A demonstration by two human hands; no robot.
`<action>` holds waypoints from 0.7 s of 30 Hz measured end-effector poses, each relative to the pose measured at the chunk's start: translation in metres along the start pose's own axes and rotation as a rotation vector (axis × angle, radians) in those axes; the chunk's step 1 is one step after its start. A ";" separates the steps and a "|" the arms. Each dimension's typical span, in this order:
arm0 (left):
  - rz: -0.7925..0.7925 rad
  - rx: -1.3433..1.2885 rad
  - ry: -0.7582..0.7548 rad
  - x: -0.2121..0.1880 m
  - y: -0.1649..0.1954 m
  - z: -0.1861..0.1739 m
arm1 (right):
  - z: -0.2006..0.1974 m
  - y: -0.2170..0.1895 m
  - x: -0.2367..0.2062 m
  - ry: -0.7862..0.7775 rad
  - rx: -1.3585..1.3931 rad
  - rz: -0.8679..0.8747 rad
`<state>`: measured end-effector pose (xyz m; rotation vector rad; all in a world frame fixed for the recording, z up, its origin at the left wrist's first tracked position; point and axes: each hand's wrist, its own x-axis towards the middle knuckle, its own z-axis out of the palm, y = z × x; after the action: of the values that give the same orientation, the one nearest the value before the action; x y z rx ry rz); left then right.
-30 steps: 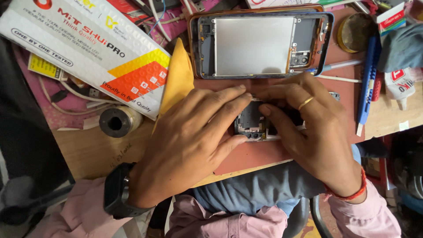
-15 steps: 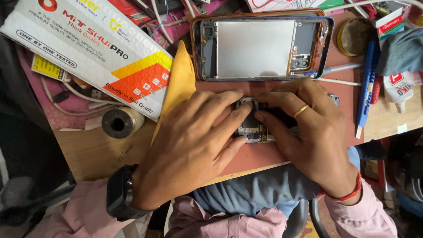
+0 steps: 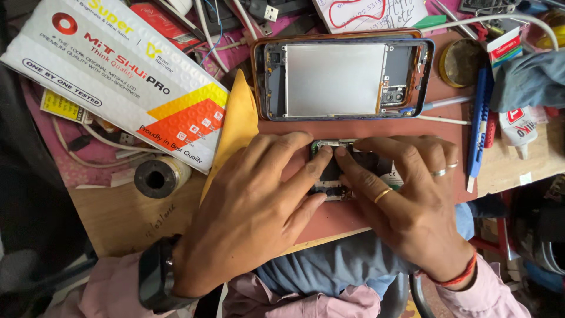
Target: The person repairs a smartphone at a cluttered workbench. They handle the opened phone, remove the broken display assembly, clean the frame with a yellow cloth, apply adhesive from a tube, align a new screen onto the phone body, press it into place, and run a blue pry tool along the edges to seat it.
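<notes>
Two hands, left hand (image 3: pixel 253 218) and right hand (image 3: pixel 406 200), fingers pressed on small circuit board (image 3: pixel 329 176); cluttered wooden table (image 3: pixel 118 218), red mat (image 3: pixel 353 126), opened phone frame (image 3: pixel 344 79) beyond, tape roll (image 3: pixel 159 176) left.

Worked at a cluttered wooden bench (image 3: pixel 118 218) under even light. Covered partly by a reddish mat (image 3: pixel 365 126). Dark floor (image 3: pixel 35 194) glimpsed left.

A single head-worn camera looks almost straight down from close above the counter (image 3: pixel 118 218). The person's lap fills the bottom edge of the frame, the far clutter the top edge. Both hands sit near the frame's centre, large and near the lens.
</notes>
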<state>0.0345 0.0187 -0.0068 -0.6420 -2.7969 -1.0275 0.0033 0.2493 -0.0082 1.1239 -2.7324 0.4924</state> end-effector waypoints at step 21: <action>0.009 0.078 -0.048 -0.037 0.024 0.014 | -0.009 -0.002 0.007 -0.041 0.106 -0.073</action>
<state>0.0794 0.0309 -0.0116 -0.6775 -2.8559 -0.9080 -0.0002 0.2463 0.0030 1.2675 -2.7170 0.6176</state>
